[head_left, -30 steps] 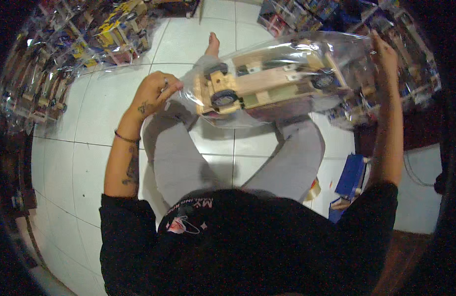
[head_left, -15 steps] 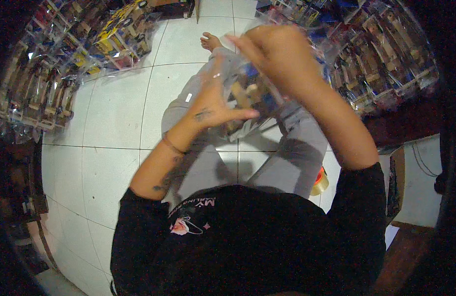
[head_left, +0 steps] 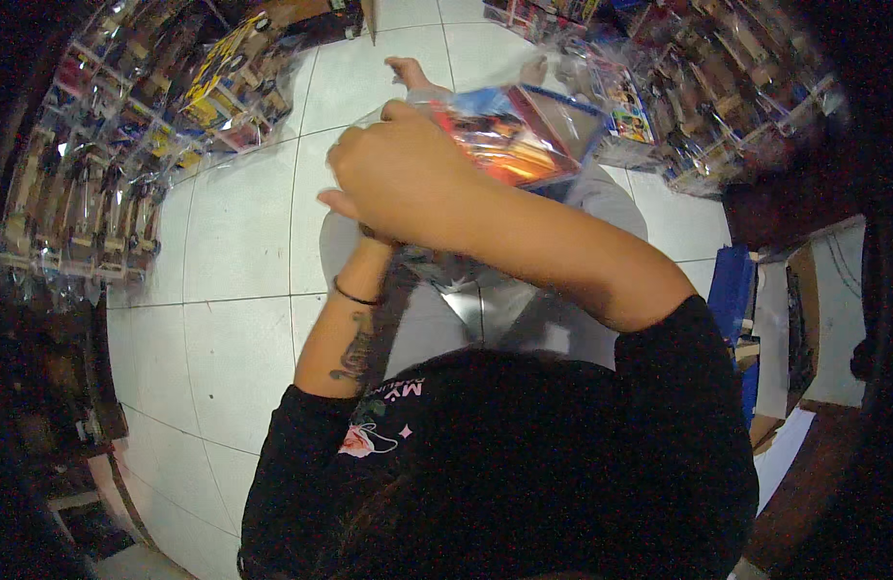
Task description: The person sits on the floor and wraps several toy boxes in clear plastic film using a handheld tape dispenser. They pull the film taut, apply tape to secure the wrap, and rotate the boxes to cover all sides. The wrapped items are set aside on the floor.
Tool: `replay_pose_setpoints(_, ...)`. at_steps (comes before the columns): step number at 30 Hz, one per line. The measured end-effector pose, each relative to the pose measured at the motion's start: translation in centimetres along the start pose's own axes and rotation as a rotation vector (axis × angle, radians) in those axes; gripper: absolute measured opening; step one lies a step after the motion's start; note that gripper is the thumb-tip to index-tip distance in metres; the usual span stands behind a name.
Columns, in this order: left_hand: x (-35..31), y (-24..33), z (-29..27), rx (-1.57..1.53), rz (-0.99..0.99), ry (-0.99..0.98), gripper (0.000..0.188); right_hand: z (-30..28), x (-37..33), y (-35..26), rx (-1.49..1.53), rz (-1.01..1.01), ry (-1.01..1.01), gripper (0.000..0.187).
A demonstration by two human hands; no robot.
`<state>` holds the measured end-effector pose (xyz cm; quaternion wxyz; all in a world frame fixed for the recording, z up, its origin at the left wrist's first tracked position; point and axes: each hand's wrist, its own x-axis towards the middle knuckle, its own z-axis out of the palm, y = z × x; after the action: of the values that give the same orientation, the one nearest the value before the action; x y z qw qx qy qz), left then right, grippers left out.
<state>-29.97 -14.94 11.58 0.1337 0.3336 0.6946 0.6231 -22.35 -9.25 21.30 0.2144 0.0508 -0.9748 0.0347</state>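
Over my lap is a box-like package (head_left: 524, 135) with a colourful red, orange and blue picture face and a blue-edged side, wrapped in clear plastic. My right arm reaches across to the left, and my right hand (head_left: 398, 169) is at the package's left end with its fingers curled in. What those fingers pinch is hidden; it may be the edge of the plastic. Beneath it, my left hand is covered by the right one, so only the left wrist and forearm (head_left: 345, 333) show.
Plastic-wrapped stacks of wooden goods stand on the left (head_left: 88, 203) and right (head_left: 727, 87). A yellow wrapped bundle (head_left: 224, 82) lies at the far left. Blue-sided pieces (head_left: 731, 300) stand by my right elbow, near a white sheet (head_left: 783, 449). White tiles (head_left: 238, 242) cover the floor.
My right hand has swung left and down across my left hand, now hiding it. The package has turned, bringing its picture face into view. The tape roll near my right leg is now out of sight.
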Motion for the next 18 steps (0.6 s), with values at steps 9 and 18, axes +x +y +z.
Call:
replay_pose_setpoints(9, 2.2, -5.6, -8.2, -0.643, -0.178, 0.228, 0.059, 0.6, -10.7, 12.4, 0.585, 0.705, 0.978, 0.034)
replay_pose_setpoints(18, 2.0, -8.0, -9.2, -0.739, -0.213, 0.102, 0.06, 9.6, -10.2, 9.7, 0.483, 0.759, 0.675, 0.029)
